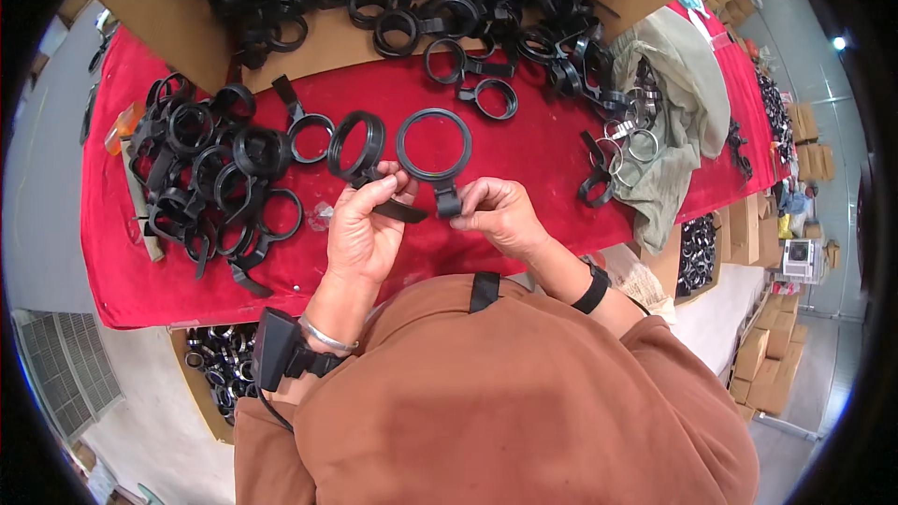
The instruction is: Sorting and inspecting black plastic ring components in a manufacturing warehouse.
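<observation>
Between finger and thumb, my left hand [363,232] grips a black ring with a flat tab [357,146]; the ring stands tilted and its tab points toward my right hand. My right hand [502,216] pinches the short tab of another black ring [434,144], held upright with its round opening facing me. The two rings are side by side, close to each other above the red cloth. Just beyond my left hand, a loose black ring with a tab [311,137] lies on the cloth.
Black rings [192,127] are heaped at the left of the red-covered table [374,84]. An open cardboard box [318,36] spills more at the far side. To the right lie silvery rings [644,143] by a grey-green cloth [678,84]. A carton of rings [178,355] stands below the near left edge.
</observation>
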